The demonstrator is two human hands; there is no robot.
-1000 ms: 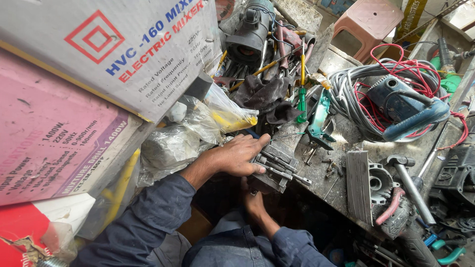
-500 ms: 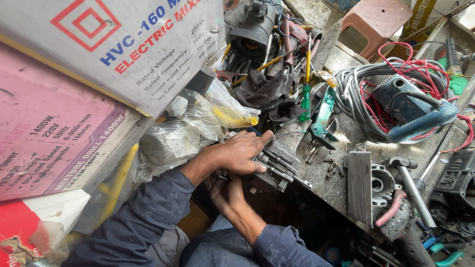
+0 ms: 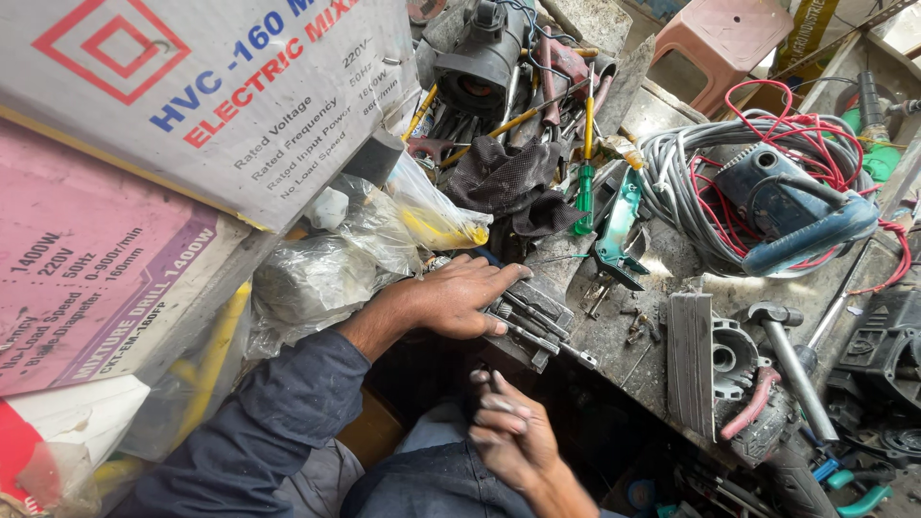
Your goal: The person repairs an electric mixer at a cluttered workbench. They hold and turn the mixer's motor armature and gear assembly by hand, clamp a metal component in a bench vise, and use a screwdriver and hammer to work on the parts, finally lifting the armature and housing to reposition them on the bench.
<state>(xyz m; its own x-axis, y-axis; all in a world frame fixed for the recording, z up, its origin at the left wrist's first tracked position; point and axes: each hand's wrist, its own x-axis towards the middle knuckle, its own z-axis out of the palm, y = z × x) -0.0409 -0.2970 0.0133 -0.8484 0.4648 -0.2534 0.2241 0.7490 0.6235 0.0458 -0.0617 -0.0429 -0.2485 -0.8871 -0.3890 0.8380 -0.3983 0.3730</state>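
The grey metal block (image 3: 533,321) sits at the near edge of the workbench (image 3: 662,264), just below the green-handled screwdriver (image 3: 584,192). It looks like solid steel with pins and rods sticking out, so I'd guess heavy, stiff and probably greasy; best gripped around the main body, not by the thin pins.

The left hand (image 3: 459,297) lies flat on top of the block, fingers stretched out and pressing, not wrapped around it. The right hand (image 3: 513,436) is below the block, over the lap, fingers loosely curled around what looks like a small thin part; I can't tell what it is.

Compared with a second ago, the right hand has dropped further from the block, while the left hasn't budged.
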